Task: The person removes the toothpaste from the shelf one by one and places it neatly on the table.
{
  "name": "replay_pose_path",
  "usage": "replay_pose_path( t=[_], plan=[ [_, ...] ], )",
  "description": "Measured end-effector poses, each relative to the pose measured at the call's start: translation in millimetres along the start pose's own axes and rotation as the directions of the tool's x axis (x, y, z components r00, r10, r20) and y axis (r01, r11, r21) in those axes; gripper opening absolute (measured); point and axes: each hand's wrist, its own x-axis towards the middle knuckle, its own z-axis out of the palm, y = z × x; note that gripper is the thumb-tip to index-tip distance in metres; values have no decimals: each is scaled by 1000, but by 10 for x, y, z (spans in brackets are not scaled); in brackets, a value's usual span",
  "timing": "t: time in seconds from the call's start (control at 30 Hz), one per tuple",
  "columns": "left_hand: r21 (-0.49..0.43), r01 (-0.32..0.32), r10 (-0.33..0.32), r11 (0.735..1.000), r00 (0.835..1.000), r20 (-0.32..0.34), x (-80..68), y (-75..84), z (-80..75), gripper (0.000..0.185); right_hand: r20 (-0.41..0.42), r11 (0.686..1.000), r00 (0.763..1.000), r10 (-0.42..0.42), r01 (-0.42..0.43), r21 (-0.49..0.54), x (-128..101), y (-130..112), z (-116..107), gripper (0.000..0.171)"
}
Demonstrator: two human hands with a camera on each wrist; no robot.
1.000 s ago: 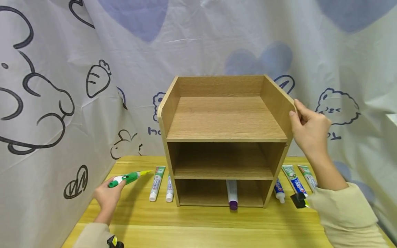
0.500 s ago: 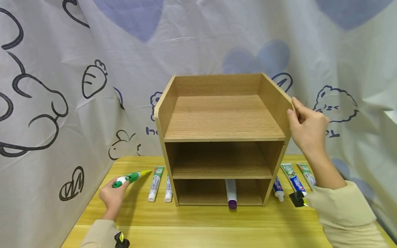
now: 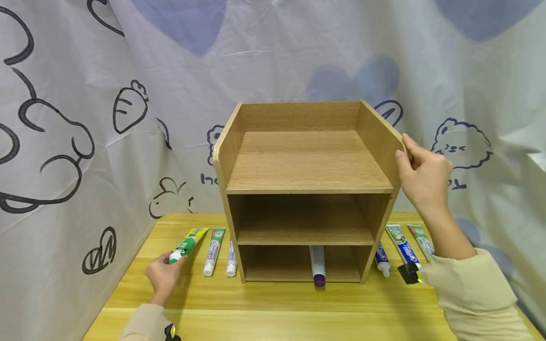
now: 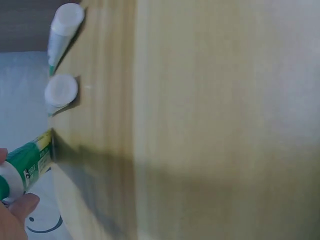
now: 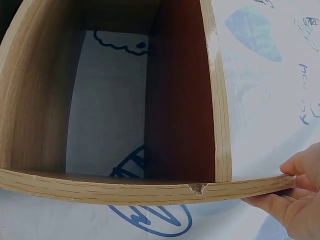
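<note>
My left hand [image 3: 164, 273] holds a green and yellow toothpaste tube [image 3: 187, 245] by its capped end, at the left of the table. The yellow tail points away and lies low at the tabletop; in the left wrist view the tube [image 4: 31, 162] meets its shadow there. Fingers and thumb of my right hand [image 3: 428, 177] pinch the front upper edge of the right side panel on a wooden desk shelf [image 3: 309, 191]. That grip also shows in the right wrist view, where the hand [image 5: 300, 200] is partly cut off. A white tube with a purple cap [image 3: 318, 266] lies in the bottom compartment, cap jutting out.
Left of the shelf lie two white-capped toothpaste tubes [image 3: 214, 252], one partly hidden by the side panel. On the right lie a blue tube [image 3: 382, 259], a green and blue tube [image 3: 403, 244] and a green tube [image 3: 421, 239]. A printed curtain [image 3: 273, 71] hangs behind.
My left hand has moved right and lower with the green and yellow tube, whose printed face has turned more upward. The right hand keeps its grip on the shelf.
</note>
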Motion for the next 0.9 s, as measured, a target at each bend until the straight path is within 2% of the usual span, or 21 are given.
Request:
replay_pose_path(
  t=[0.3, 0.57, 0.9],
  plan=[
    [126, -106, 101, 986, 994, 51, -54, -131, 17, 34, -8, 1000, 1000, -11, 11, -8, 5, -1, 3, 34],
    [186, -98, 66, 978, 983, 169, -95, -157, 46, 36, -46, 999, 998, -50, 50, -2, 6, 19, 2, 32],
    [223, -113, 71, 968, 979, 189, -112, -217, 87, 34, -34, 999, 999, -37, 37, -13, 2, 22, 10, 33]
  ],
)
